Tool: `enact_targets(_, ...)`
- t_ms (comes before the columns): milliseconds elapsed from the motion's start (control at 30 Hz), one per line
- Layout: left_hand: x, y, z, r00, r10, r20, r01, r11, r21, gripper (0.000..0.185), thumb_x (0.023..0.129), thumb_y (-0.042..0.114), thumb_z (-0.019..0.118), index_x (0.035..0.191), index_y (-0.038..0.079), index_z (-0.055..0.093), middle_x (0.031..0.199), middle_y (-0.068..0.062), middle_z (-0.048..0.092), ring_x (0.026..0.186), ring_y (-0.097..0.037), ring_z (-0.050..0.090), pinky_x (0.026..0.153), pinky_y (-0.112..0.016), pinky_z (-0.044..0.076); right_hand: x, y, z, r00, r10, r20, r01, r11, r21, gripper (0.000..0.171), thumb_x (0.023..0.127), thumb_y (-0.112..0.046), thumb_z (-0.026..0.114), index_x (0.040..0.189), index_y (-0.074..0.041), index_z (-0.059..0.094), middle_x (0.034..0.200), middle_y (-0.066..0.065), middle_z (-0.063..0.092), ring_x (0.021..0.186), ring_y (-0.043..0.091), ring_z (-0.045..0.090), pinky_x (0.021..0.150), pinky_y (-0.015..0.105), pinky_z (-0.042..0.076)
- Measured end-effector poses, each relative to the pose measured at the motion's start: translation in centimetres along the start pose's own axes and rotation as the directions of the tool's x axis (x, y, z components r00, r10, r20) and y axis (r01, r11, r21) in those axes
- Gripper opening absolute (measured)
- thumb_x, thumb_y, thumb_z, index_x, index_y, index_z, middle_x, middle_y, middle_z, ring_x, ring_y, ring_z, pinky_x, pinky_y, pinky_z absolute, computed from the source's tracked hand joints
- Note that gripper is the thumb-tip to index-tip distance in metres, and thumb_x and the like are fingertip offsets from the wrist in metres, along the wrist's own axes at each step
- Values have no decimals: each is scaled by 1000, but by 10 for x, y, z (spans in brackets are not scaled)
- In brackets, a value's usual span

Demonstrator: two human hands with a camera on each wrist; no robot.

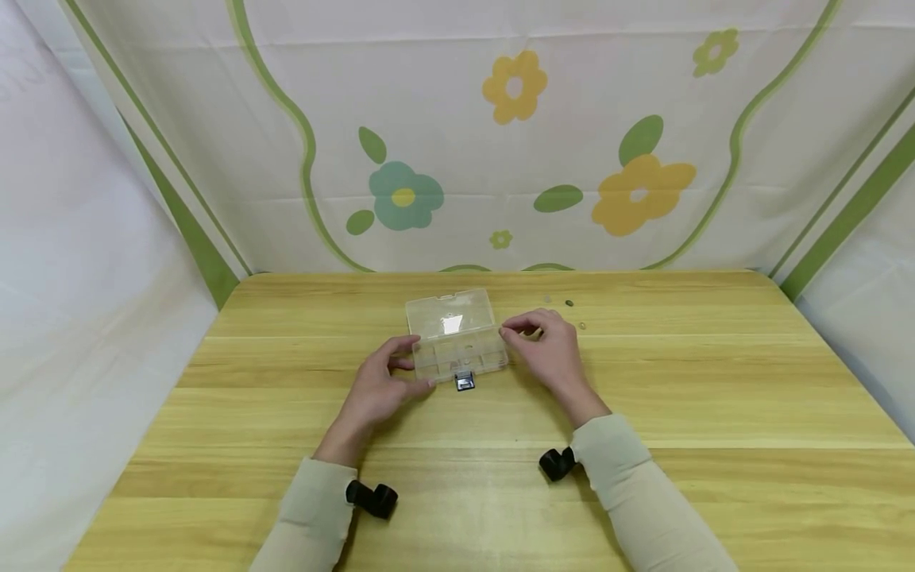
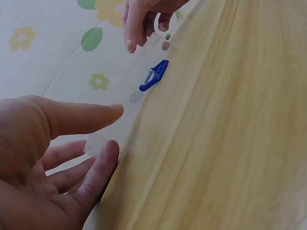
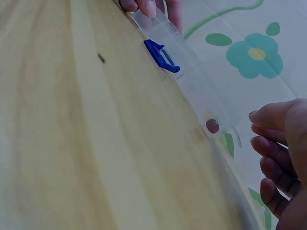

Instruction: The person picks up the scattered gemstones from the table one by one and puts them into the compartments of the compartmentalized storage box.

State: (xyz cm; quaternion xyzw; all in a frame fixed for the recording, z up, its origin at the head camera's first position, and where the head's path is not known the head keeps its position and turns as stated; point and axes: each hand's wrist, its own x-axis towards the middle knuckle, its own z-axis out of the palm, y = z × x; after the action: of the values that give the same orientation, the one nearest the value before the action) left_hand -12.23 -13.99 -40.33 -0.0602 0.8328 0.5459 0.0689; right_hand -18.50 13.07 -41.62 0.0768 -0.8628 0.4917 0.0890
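A clear plastic compartment box (image 1: 461,355) lies on the table with its lid (image 1: 452,313) tipped back. Its dark blue latch (image 2: 154,76) hangs at the front. My left hand (image 1: 384,387) grips the box's left end, thumb at the front and fingers at the back. Just off the right end is my right hand (image 1: 548,349), thumb and index fingertips together; I cannot tell whether something tiny is pinched there. Inside the box's right end shows a reddish-brown bead-like piece (image 3: 212,126).
To the right behind the box lie small pieces: a dark green one (image 1: 569,303), a pale one (image 1: 582,326) and a faint clear one (image 1: 547,299). The wooden table (image 1: 457,492) meets a flower-printed cloth (image 1: 457,159) at its back edge.
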Motion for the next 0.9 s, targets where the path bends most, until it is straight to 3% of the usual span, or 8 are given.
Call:
enact_targets(267, 0, 0, 0, 1000, 1, -3, -1, 1000, 10, 74, 86, 9, 89, 153, 17, 59, 152, -8, 62, 125, -30, 60, 101, -41, 46, 1, 13, -10, 998, 61, -21, -62, 998, -8, 13, 98, -24, 81, 107, -15, 84, 111, 7, 76, 99, 22, 64, 87, 39, 55)
enact_targets(900, 0, 0, -1, 1000, 0, 3, 0, 1000, 1, 75, 86, 10, 89, 153, 17, 58, 151, -7, 62, 125, -29, 59, 99, -37, 45, 7, 33, -33, 986, 149, -78, -151, 988, -32, 19, 101, -28, 77, 111, -13, 84, 111, 8, 73, 99, 19, 61, 86, 33, 52)
